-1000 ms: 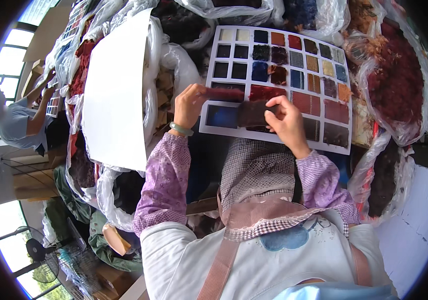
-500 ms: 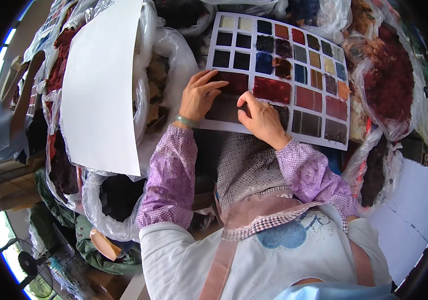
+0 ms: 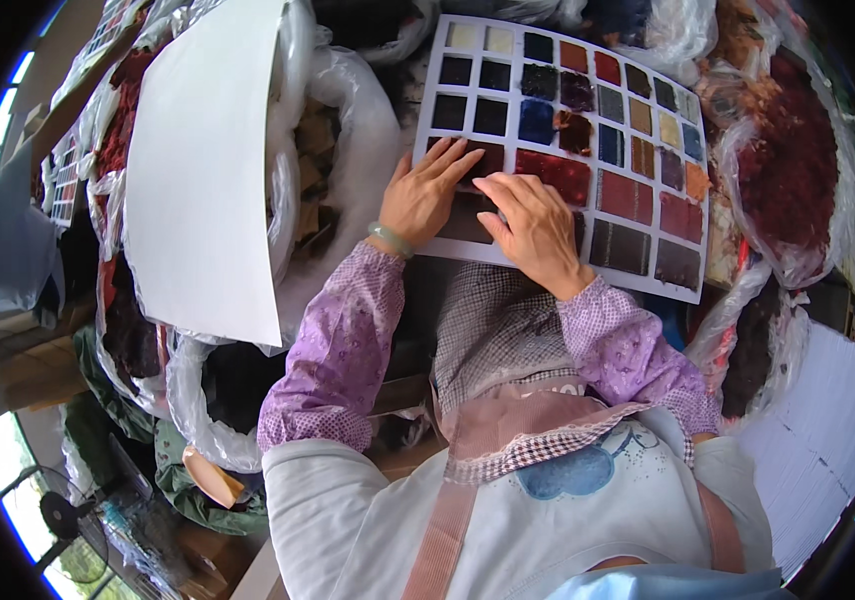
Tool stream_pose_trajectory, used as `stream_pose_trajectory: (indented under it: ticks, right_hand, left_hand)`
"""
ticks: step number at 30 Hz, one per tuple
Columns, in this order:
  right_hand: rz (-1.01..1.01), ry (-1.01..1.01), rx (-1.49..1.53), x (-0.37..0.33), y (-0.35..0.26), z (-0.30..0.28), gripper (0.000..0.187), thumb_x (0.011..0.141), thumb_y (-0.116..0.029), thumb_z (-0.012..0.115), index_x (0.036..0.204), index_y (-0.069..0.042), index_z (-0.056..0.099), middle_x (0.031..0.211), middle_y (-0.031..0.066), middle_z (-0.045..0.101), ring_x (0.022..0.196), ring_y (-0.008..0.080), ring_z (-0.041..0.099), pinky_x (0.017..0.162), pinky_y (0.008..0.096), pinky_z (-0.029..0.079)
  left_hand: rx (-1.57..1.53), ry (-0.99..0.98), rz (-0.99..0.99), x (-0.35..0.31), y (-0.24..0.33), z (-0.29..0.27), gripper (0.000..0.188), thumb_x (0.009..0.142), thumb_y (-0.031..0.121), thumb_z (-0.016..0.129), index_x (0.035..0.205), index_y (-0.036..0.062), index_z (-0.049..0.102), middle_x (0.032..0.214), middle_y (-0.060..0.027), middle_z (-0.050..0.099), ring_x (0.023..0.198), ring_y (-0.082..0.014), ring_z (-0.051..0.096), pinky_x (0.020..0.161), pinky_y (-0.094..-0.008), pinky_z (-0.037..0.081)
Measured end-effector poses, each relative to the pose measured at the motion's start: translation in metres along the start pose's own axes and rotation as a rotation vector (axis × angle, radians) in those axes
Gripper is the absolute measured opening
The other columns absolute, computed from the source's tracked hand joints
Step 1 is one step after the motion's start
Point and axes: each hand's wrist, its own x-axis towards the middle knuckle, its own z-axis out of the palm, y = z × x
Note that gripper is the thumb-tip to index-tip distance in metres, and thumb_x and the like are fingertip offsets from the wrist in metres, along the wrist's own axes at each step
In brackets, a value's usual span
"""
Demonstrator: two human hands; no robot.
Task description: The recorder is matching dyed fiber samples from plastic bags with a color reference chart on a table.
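Observation:
A white sample card [image 3: 430, 110] with rows of coloured fabric swatches lies tilted in front of me, its near edge by my apron. My left hand [image 3: 420, 205] lies on its left side, fingers spread over a dark maroon swatch. My right hand [image 3: 540, 235] is over the lower middle, fingers stretched toward the left hand, thumb apart. Beneath those fingers are a dark brown swatch [image 3: 468, 222] and part of a bright red swatch [image 3: 558, 174]. Neither hand visibly holds anything. What lies directly under the right palm is hidden.
A large blank white sheet [image 3: 203, 180] stands on the left over plastic bags. Bags of dark red fluff [image 3: 788, 165] and black fluff [image 3: 238, 385] surround me. White sheets [image 3: 813, 440] are stacked at right. Another person's sleeve [image 3: 10, 235] shows far left, above a fan [image 3: 58, 515].
My right hand has uncurled its fingers and stretched them toward the left. My left hand has slid slightly right, flattening onto the maroon swatch. The card has shifted slightly right.

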Motion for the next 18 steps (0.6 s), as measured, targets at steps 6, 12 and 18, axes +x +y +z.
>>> stream_pose_trajectory:
  ticks: [6, 12, 18]
  right_hand:
    - [-0.09, -0.142, 0.019, 0.043, -0.002, 0.001, 0.007, 0.073, -0.013, 0.057, 0.075, -0.008, 0.061, 0.068, 0.0073, 0.058, 0.068, 0.0246, 0.057, 0.061, 0.0355, 0.045]
    - [-0.317, -0.167, 0.094, 0.104, -0.068, 0.104, 0.016, 0.072, -0.009, 0.059, 0.087, -0.006, 0.06, 0.081, 0.0099, 0.058, 0.079, 0.0272, 0.057, 0.068, 0.0347, 0.048]
    - [-0.254, -0.231, 0.032, 0.122, -0.072, 0.173, 0.029, 0.066, -0.013, 0.062, 0.093, -0.005, 0.058, 0.097, 0.0163, 0.053, 0.087, 0.0323, 0.055, 0.074, 0.0398, 0.047]
  left_hand:
    - [-0.076, 0.335, -0.129, -0.047, 0.02, -0.009, 0.03, 0.074, 0.001, 0.05, 0.101, 0.0121, 0.057, 0.105, -0.008, 0.057, 0.098, -0.0252, 0.054, 0.082, -0.0386, 0.042]
    - [0.26, 0.887, -0.771, -0.218, 0.042, -0.046, 0.015, 0.073, -0.005, 0.051, 0.077, 0.0039, 0.061, 0.08, -0.0118, 0.062, 0.075, -0.0254, 0.061, 0.067, -0.0334, 0.048]
    - [0.328, 0.177, -1.241, -0.318, -0.048, -0.07, 0.048, 0.069, 0.013, 0.062, 0.114, 0.0087, 0.046, 0.115, -0.0199, 0.045, 0.099, -0.0366, 0.048, 0.082, -0.0413, 0.041]
